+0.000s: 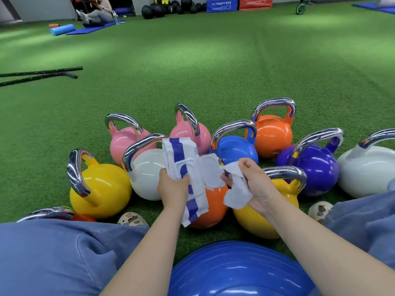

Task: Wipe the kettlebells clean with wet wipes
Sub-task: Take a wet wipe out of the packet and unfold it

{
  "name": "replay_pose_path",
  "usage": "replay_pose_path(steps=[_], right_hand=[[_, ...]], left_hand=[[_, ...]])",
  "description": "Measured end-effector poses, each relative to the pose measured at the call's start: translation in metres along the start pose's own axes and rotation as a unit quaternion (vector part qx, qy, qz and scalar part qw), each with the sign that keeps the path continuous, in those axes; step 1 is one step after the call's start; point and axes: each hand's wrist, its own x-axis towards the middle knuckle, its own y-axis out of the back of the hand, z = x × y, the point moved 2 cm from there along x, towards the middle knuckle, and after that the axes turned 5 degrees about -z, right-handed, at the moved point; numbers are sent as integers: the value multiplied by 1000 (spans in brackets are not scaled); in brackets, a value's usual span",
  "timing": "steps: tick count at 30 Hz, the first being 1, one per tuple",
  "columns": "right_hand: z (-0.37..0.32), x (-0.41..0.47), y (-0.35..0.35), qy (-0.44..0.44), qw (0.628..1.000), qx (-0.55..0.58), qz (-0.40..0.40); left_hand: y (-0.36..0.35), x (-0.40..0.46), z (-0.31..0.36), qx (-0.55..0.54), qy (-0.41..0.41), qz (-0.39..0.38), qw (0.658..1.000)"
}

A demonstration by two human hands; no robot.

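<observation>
Wipe (pixel 236 192) pinched in right hand (pixel 259 189) fingers; left hand (pixel 173 190) grips pack (pixel 188 167). Orange kettlebell (pixel 210 208) sits directly beneath both, yellow kettlebell (pixel 265 218) nearer the right.

A gym floor: green artificial turf (pixel 213 60) fills the frame, coloured kettlebells (pixel 271 135) cluster at centre, and battle ropes (pixel 40 74) lie at left. Along the top edge sit medicine balls (pixel 171 6), "PLYOSOFT BOX" blocks (pixel 222 4) and what looks like a foam roller (pixel 63 29).

Green turf floor (pixel 213 60), grey back wall (pixel 42 7), blue mat (pixel 94 28), plyo boxes (pixel 222 4), black medicine balls (pixel 171 7).
</observation>
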Motion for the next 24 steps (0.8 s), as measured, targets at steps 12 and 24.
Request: replay_pose_path(steps=[12, 24], right_hand=[[-1, 0, 14, -85, 994, -61, 38], [11, -14, -4, -165, 966, -182, -82]], left_hand=[[-14, -5, -2, -209, 80, -92, 970], [-27, -18, 3, -248, 85, -195, 945]])
